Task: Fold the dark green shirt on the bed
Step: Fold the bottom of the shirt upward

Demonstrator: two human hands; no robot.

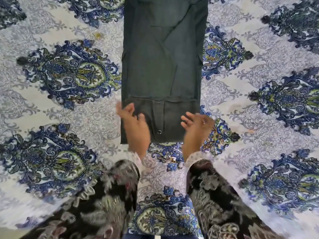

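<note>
The dark green shirt (162,69) lies on the bed as a long narrow strip, sides folded in, running away from me. Its near end is turned up in a short fold with a metal snap showing. My left hand (134,125) rests over the near left corner of that fold, fingers spread and loosely bent. Over the near right corner my right hand (195,126) lies with fingers spread. Both hands are blurred by motion, and I cannot see cloth pinched in either.
The bedspread (69,109) is white-grey with large blue and green paisley motifs and fills the view on all sides of the shirt. My dark floral sleeves (107,195) reach in from the bottom edge.
</note>
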